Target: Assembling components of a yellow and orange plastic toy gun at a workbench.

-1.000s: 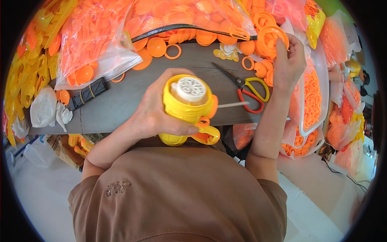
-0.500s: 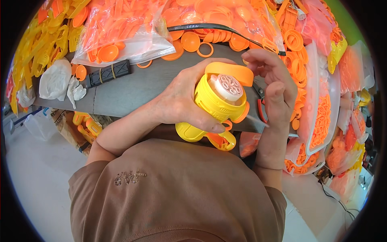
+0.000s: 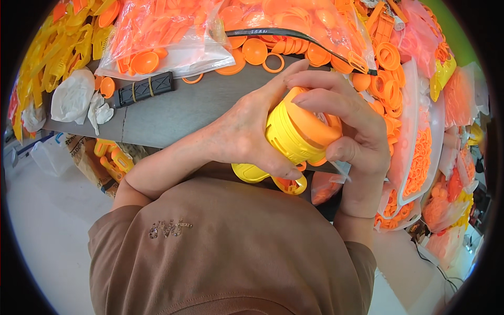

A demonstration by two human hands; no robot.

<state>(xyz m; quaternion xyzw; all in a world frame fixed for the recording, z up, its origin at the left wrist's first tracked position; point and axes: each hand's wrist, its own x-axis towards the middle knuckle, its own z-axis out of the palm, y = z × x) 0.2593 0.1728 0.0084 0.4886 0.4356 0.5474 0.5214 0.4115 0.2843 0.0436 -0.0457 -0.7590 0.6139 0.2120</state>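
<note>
My left hand [image 3: 239,131] is wrapped around a yellow, barrel-shaped plastic toy body [image 3: 286,135], its thumb along the near side. An orange ring [image 3: 311,125] sits at the upper right end of the body, slightly tilted. Curled over that ring is my right hand [image 3: 362,123], with fingers on the far edge and thumb on the near right edge. The inside of the ring is mostly hidden by my fingers. A yellow-and-orange loop-shaped part [image 3: 291,185] hangs at the lower end of the toy.
Clear bags of orange plastic parts [image 3: 173,37] line the far table edge. Loose orange rings and cups [image 3: 255,51] lie before them. A black block with bands [image 3: 144,89] and crumpled white plastic [image 3: 73,97] are left. A bin of small orange rings [image 3: 420,157] stands right.
My right hand has moved in from the right and closed on the orange ring. The ring has shifted over the white holed disc, now mostly hidden. The toy has turned slightly rightward.
</note>
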